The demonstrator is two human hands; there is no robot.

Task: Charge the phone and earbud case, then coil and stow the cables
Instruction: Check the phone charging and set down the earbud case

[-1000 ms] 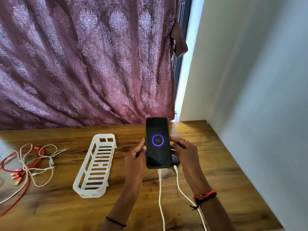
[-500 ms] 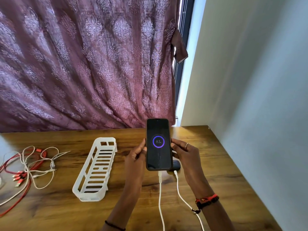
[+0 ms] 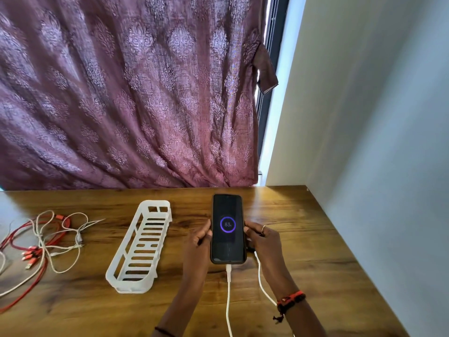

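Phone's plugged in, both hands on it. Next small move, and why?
Probably lay the phone flat on the table and let go. Its screen shows a charging ring at 83% and a white cable is plugged into its bottom edge, so that step looks done. The left hand and right hand both grip its edges, leaving neither free for the tangled cables.

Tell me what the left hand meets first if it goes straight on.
The left hand grips the edge of the phone. Straight on, over bare table, it would likely reach the curtain first; the basket lies left of that line. Depth is unclear.
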